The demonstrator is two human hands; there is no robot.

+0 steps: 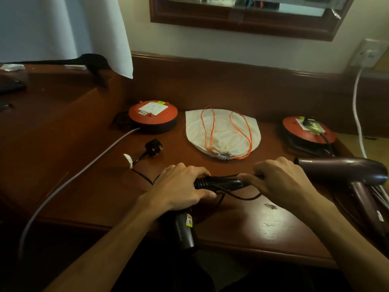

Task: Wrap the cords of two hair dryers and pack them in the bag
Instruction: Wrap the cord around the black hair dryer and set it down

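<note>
My left hand grips a dark hair dryer at the desk's front edge, its barrel pointing down toward me and its handle lying sideways between my hands. My right hand is closed on the black cord at the handle's end, where cord loops lie along it. The rest of that cord runs left to a black plug. A second, maroon hair dryer lies at the right. A white drawstring bag with orange strings rests flat behind my hands.
Two red cable reels stand on the wooden desk: one back left with a grey cable trailing off the front, one back right. A white cable hangs from a wall socket. A mirror frame is above.
</note>
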